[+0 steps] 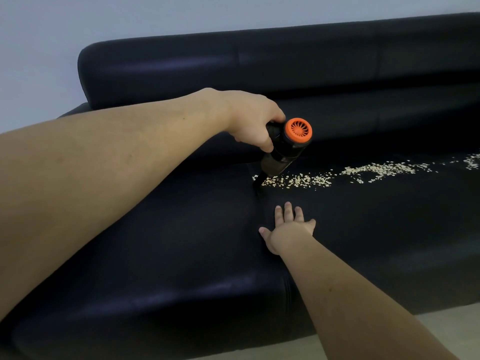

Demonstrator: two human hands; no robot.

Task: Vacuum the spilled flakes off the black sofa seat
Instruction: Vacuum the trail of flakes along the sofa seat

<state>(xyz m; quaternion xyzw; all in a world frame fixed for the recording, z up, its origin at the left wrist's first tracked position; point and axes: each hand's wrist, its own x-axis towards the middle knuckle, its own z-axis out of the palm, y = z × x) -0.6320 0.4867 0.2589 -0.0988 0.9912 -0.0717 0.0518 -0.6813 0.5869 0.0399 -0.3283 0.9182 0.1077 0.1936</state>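
Flakes trail toward the sofa seat's right edge, so with my left grip clutching the handheld vacuum and right grip spread flat, I'd sweep the nozzle slowly rightward.

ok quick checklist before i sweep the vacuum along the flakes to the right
1. Left hand grips the handheld vacuum: ok.
2. Nozzle down at the near end of the flakes: ok.
3. Right hand flat on the sofa seat, apart from the flakes: ok.
4. Trail ahead free of other things: ok.
5. Vacuum running: cannot tell.
6. Flakes past the right edge of view: cannot tell.
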